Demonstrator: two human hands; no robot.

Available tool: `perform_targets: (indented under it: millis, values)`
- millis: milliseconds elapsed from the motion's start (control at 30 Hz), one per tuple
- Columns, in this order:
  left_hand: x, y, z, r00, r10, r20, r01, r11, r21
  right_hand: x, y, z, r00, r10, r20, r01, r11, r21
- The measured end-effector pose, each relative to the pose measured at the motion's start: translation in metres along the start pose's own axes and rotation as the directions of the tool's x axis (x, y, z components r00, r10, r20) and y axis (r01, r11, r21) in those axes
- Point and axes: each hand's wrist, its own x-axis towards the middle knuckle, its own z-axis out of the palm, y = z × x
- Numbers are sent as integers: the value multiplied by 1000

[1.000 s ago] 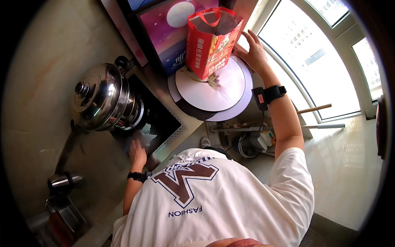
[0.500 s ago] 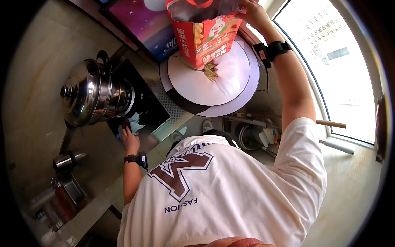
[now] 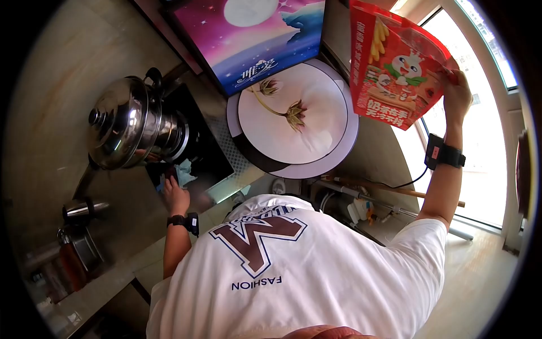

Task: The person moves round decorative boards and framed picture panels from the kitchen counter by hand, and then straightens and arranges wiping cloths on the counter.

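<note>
A red paper carrier bag with a cartoon snowman and Chinese characters hangs from my right hand, which is closed on its edge, near the window. My left hand is at the front edge of a black cooktop, its fingers closed on a light blue cloth. A dark reddish patch shows by those fingertips; what it is I cannot make out. On the cooktop, just beyond this hand, stands a shiny steel pot with a domed lid.
A round table top printed with flowers stands ahead, with a purple moon-picture box behind it. Left of me are a steel cup and a metal tray. A wooden pole and pipes lie below the window.
My right hand has lifted the red bag off the round table top and carried it right, towards the window. My left hand stays on the cloth, and the view has shifted slightly.
</note>
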Motion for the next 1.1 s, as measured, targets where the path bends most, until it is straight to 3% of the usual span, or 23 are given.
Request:
perform_targets:
  millis: [100, 167, 233, 367, 433, 533, 633, 667, 800, 967, 1033, 1100]
  values:
    - [1, 0, -1, 1000, 1, 23, -1, 1000, -11, 1, 36, -20, 988, 23, -152, -37, 995, -89]
    - [2, -3, 3, 1000, 14, 15, -13, 999, -33, -6, 80, -20, 982, 28, -186, -35, 999, -31]
    - [3, 0, 2, 1000, 13, 22, -13, 999, -33, -21, 104, -22, 971, 175, -161, -201, 965, -166]
    - [-5, 0, -6, 997, -68, 39, 71, 995, -73, -50, 130, -19, 931, 300, -208, -328, 938, -116]
    - [-3, 5, -6, 996, -67, 60, 73, 991, -113, -60, 113, -27, 938, 285, -196, -317, 935, -160]
    - [-3, 3, -1, 998, -66, 22, 68, 991, -117, -74, 81, -31, 951, 65, -302, -169, 928, -333]
    - [-5, 1, 0, 999, -50, -16, 47, 991, -121, -80, 66, -30, 949, -19, -316, -118, 905, -408]
    - [-4, -1, 5, 998, -52, -29, 49, 992, -113, -80, 65, -33, 962, -112, -247, -17, 884, -468]
    - [-9, 2, -2, 999, -47, -24, 43, 990, -136, -90, 75, -18, 953, -64, -298, -84, 885, -458]
    - [-8, 2, -4, 997, -70, -11, 67, 985, -160, -97, 43, -14, 939, 164, -301, -246, 935, -257]
    - [-9, -1, -2, 998, -49, -41, 42, 984, -172, -100, 62, -6, 939, -59, -339, -119, 868, -482]
    - [-6, 0, -2, 997, -32, -64, 20, 984, -176, -104, 68, 3, 929, -129, -348, -56, 878, -475]
